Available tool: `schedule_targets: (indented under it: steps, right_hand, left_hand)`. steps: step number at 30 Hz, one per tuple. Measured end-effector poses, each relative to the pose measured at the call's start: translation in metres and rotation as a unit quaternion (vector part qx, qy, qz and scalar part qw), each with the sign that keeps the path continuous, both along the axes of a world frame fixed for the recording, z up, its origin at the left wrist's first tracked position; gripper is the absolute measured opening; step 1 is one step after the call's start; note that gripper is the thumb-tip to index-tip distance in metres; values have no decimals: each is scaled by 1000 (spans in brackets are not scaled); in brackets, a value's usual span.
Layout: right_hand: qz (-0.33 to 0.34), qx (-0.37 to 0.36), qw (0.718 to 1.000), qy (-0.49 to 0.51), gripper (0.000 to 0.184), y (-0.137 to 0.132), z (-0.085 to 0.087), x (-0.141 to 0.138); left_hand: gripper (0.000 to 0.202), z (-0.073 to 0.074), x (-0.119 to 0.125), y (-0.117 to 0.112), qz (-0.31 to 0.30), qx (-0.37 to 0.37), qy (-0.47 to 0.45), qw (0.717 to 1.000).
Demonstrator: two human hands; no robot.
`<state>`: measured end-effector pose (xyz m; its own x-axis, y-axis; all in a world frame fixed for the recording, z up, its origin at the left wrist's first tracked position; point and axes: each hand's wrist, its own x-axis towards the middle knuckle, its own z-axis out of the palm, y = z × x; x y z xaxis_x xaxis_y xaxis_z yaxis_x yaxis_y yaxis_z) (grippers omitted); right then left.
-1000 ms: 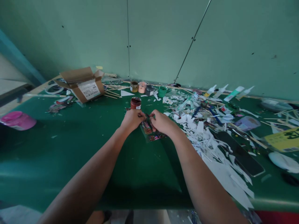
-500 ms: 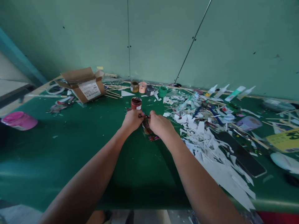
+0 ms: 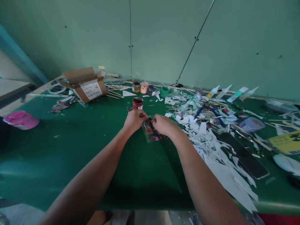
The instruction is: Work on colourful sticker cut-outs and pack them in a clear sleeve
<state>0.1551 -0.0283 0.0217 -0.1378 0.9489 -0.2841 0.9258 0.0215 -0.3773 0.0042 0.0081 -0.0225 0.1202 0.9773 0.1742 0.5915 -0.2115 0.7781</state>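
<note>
My left hand (image 3: pixel 134 120) and my right hand (image 3: pixel 163 124) meet over a small clear packet of multicoloured bits (image 3: pixel 151 131) lying on the green table (image 3: pixel 77 140). Both hands have fingers pinched at the packet's top edge, a short gap between them. A dark red paint jar (image 3: pixel 137 103) stands just behind my left hand. Whatever sits right between the fingertips is too small to make out.
An open cardboard box (image 3: pixel 85 84) sits at the back left, a pink tub (image 3: pixel 21 119) at the far left. Several paint jars (image 3: pixel 150 89) line the back. White paper scraps (image 3: pixel 211 140), sticks, glue bottles (image 3: pixel 222 91) and a black phone (image 3: pixel 243 156) cover the right side.
My right hand has moved slightly to the right, away from my left, and more of the colourful packet shows between them. The view shifted a little.
</note>
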Motion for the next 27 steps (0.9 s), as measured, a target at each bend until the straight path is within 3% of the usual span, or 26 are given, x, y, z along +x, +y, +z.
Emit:
schedule_targets:
  steps: [7,18,27]
  right_hand:
    - [14,-22,1000,-3,21,-5,4,1]
    - [10,61,998,-1,23,-4,6,7]
    - [32,46,998,-6,25,-4,4,7]
  left_hand:
    - [8,7,1,-2,21,-32,-37,999]
    - [7,5,1,2,-20,-45,-64,997]
    - [6,2,-1,1,-35,-18,-21,999]
